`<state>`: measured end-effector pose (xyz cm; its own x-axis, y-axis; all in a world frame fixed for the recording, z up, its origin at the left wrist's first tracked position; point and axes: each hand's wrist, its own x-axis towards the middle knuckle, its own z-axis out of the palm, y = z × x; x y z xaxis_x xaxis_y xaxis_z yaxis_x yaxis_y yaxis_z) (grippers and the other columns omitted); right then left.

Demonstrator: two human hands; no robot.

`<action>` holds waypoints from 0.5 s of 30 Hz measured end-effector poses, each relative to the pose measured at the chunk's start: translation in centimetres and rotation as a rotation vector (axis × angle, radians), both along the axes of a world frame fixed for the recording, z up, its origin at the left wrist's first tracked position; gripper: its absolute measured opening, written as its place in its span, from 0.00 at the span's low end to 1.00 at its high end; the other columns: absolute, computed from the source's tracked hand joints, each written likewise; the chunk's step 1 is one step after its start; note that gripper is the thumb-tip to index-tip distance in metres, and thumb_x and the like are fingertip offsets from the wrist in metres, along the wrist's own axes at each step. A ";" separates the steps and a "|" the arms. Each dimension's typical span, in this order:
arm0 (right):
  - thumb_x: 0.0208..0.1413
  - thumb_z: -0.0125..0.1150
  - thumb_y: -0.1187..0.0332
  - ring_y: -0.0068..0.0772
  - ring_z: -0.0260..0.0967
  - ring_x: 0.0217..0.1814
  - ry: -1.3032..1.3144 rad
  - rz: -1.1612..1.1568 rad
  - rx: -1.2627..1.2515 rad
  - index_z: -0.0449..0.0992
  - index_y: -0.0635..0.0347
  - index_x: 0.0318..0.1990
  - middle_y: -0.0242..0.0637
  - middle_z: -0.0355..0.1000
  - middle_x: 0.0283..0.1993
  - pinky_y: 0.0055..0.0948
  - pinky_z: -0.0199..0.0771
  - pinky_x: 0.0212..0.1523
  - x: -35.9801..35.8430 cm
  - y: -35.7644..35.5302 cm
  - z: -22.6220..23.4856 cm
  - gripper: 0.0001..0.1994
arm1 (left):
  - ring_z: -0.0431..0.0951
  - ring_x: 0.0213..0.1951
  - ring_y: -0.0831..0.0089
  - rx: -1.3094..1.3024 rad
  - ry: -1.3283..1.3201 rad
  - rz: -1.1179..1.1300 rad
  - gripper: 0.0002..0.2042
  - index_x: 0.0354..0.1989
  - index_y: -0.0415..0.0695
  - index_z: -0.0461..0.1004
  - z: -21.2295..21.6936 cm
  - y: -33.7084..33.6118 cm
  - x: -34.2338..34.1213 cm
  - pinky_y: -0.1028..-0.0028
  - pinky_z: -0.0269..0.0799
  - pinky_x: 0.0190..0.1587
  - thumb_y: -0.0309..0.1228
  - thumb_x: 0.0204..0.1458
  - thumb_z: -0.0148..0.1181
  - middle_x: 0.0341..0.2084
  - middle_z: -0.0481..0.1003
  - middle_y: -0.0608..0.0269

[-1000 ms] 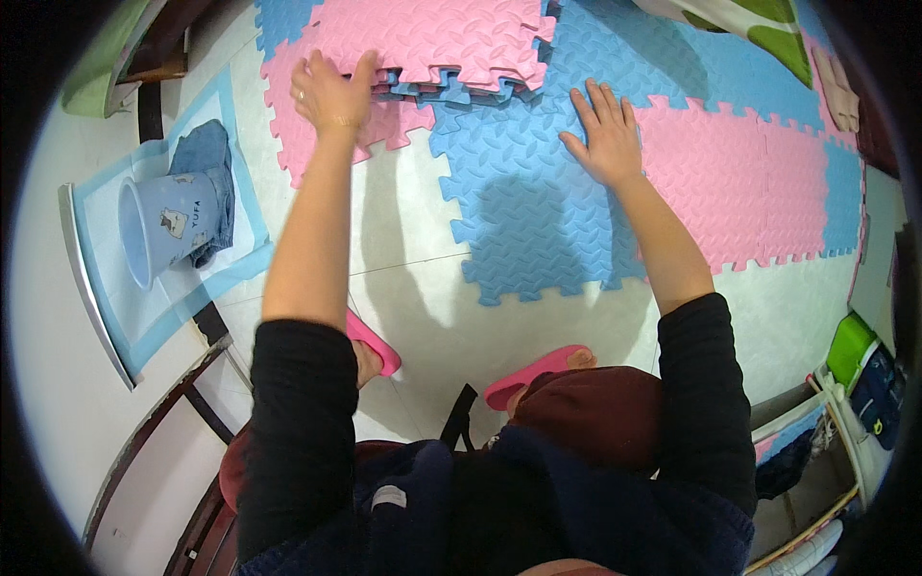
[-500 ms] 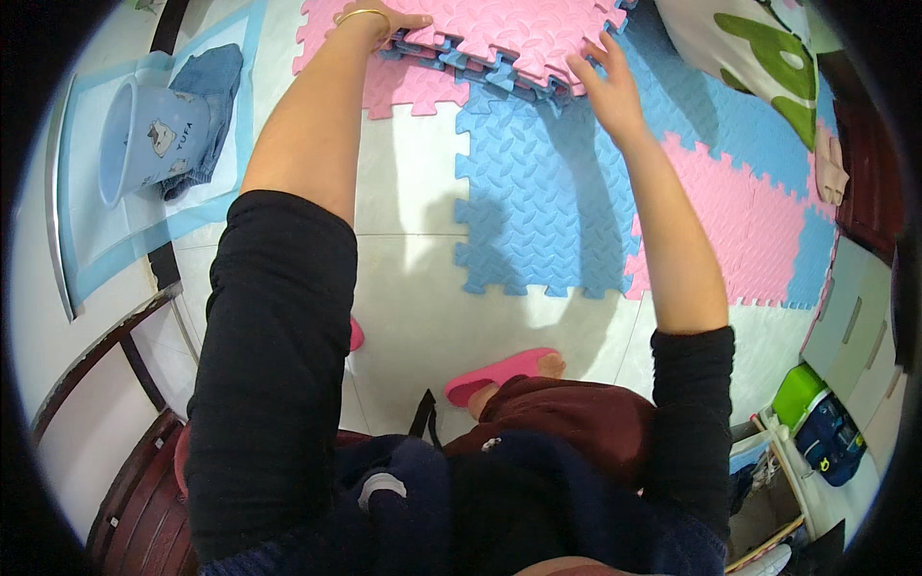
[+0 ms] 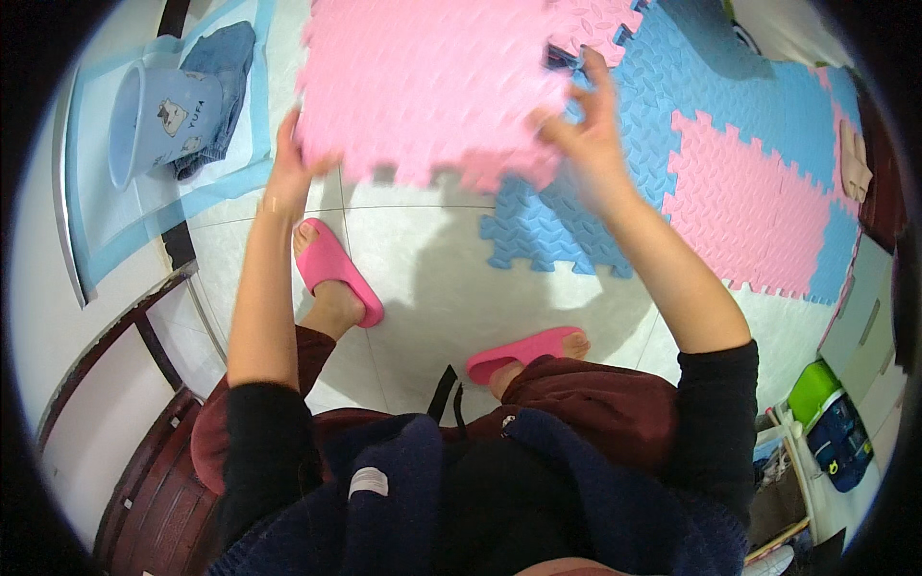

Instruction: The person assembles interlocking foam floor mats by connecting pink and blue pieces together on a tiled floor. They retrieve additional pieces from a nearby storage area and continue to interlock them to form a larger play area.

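Note:
A pink foam mat tile (image 3: 432, 91) with toothed edges is raised between my two hands above the floor, slightly blurred. My left hand (image 3: 296, 163) grips its left edge near the near corner. At the right edge, my right hand (image 3: 588, 130) holds it with thumb and fingers apart around the rim. Behind the raised tile, part of another pink tile (image 3: 600, 29) shows at the upper right. Below lies a blue foam tile (image 3: 552, 230), partly hidden by the raised one.
More joined pink tiles (image 3: 740, 211) and blue tiles (image 3: 759, 106) cover the floor to the right. A light blue bucket (image 3: 158, 120) and jeans (image 3: 226, 82) lie at left on a blue-edged sheet (image 3: 206, 173). My feet in pink slippers (image 3: 341, 274) stand on pale floor tiles. A wooden chair (image 3: 158, 480) is lower left.
Both hands have come closer to me with a pink tile, which now hides much of the pile behind. My left hand has moved from the pile's far side to the tile's left edge.

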<state>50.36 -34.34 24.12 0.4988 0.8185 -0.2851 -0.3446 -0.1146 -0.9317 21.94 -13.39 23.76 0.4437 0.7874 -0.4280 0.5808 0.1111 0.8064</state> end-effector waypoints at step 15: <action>0.51 0.57 0.70 0.30 0.67 0.34 0.082 0.541 -0.291 0.56 0.52 0.64 0.47 0.60 0.57 0.27 0.72 0.35 -10.2 -2.6 -9.8 0.31 | 0.70 0.44 0.58 0.082 0.665 0.251 0.38 0.52 0.38 0.58 -7.9 -6.3 -9.9 0.66 0.66 0.48 0.49 0.37 0.69 0.44 0.66 0.44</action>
<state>40.18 -36.89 14.36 0.0021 0.8320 -0.5548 -0.2356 -0.5388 -0.8088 12.01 -19.67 15.83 -0.0895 0.8727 -0.4800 0.9172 0.2600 0.3018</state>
